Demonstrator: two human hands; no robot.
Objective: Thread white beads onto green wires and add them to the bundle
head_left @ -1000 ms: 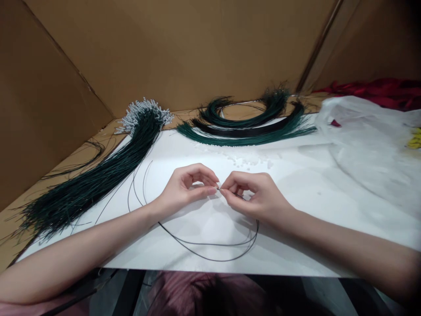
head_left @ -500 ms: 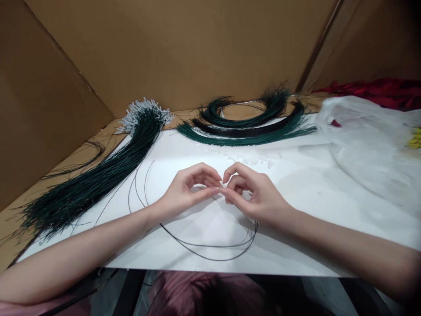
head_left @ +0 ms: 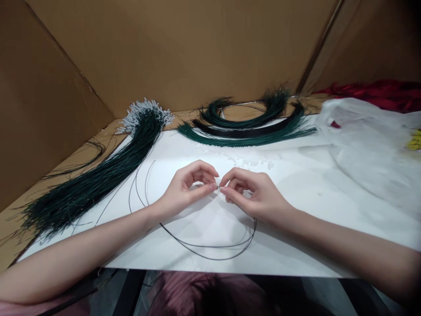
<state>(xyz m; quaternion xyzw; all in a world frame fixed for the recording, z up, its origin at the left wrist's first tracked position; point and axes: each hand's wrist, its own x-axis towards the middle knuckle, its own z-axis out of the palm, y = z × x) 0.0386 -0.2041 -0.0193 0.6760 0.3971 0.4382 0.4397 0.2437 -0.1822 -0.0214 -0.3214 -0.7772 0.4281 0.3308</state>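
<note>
Over the white board (head_left: 296, 175), my two hands meet fingertip to fingertip. My right hand (head_left: 258, 191) is closed in a pinch on a dark cord (head_left: 215, 259); a short dark end shows between the fingertips. The cord hangs from under the right hand in a loose loop on the board, passes beneath my left forearm and comes out beyond it. My left hand (head_left: 189, 184) has its thumb and fingers curled together at that cord end; what they pinch is too small to make out.
A thick bundle of dark green cords (head_left: 108, 175) with white tips lies at the left. Curved bundles of green and black cords (head_left: 246, 136) lie at the back, near small white bits (head_left: 250, 160). A clear plastic bag (head_left: 371, 145) and red fabric (head_left: 378, 94) are at the right.
My right index finger has come down onto the thumb, closing the pinch. The left fingertips have drawn slightly left, and the dark cord end now shows between the hands.
</note>
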